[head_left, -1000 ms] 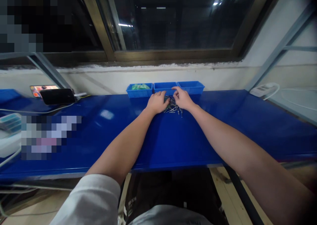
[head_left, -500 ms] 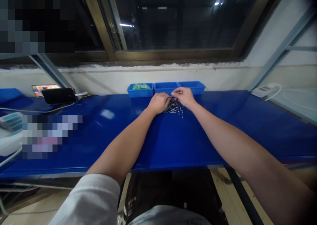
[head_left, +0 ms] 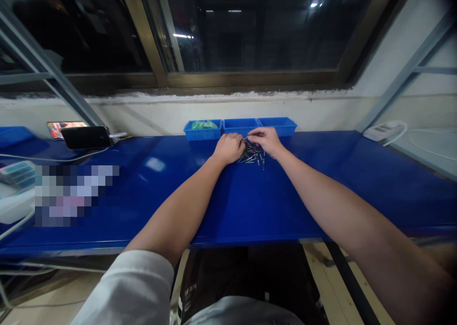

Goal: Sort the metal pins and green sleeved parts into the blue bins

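Observation:
A pile of thin metal pins that look like blind rivets (head_left: pixel 254 154) lies on the blue table (head_left: pixel 246 201), between my two hands. My left hand (head_left: pixel 229 147) rests at the pile's left edge, its fingers curled and closed; what they hold, if anything, is hidden. My right hand (head_left: pixel 266 140) is over the pile's far right side, thumb and fingers pinched together. From its fingertips a thin, light rivet (head_left: pixel 246 138) points towards my left hand.
Behind my hands stand a blue bin with green bags (head_left: pixel 203 130), a middle blue bin (head_left: pixel 240 123) and a right blue bin (head_left: pixel 277 123). To the left are a propped phone (head_left: pixel 85 138) and a cable. A white device (head_left: pixel 383 130) sits at the back right.
My right hand's raised index finger has come down into a pinch, and a thin rivet shows at its tips. My left hand's fingers have curled in more. The pile looks nearly the same.

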Motion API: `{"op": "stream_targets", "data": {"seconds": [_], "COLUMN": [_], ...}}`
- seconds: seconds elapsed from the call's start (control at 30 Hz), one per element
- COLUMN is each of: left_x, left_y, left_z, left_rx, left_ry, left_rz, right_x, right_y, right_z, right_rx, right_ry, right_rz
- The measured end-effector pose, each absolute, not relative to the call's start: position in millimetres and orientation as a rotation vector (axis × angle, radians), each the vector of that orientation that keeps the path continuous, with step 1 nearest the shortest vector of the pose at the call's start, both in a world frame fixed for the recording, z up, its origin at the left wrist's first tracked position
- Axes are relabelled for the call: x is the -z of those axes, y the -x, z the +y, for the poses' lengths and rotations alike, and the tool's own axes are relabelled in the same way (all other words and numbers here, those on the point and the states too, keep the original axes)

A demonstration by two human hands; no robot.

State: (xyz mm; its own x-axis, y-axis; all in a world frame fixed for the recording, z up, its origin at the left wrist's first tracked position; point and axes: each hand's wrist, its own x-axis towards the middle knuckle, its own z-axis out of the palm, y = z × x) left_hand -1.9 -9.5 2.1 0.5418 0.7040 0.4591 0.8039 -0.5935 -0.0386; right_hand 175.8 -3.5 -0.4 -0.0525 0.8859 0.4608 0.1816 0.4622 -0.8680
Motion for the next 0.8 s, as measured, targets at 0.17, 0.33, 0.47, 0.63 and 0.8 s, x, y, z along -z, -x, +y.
{"op": "stream_targets", "data": {"seconds": [0.17, 0.33, 0.47, 0.63, 0.8], "left_x": [-3, 0, 3, 4, 6], "left_y": [2, 1, 1, 1, 0], "left_z": [-10, -9, -7, -7, -6], "left_rx": [0.595, 0.638, 0.609, 0.547, 0.500], "left_ry": [2.539, 2.511, 2.491, 2.497, 2.515], "left_rz": [-1.278, -1.368, -1.465, -1.510, -1.515], "right_x": [0, 1, 1, 3, 3], "right_y": [-176, -179, -187, -193, -187], "right_z": [-4, 0, 2, 0, 5], "right_rx": [-0.768, -0.667, -0.350, -0.013, 0.026], "right_ry": [1.007, 1.078, 1.258, 1.646, 1.808], "right_rz": [-1.547, -1.517, -1.555, -1.771, -1.911]}}
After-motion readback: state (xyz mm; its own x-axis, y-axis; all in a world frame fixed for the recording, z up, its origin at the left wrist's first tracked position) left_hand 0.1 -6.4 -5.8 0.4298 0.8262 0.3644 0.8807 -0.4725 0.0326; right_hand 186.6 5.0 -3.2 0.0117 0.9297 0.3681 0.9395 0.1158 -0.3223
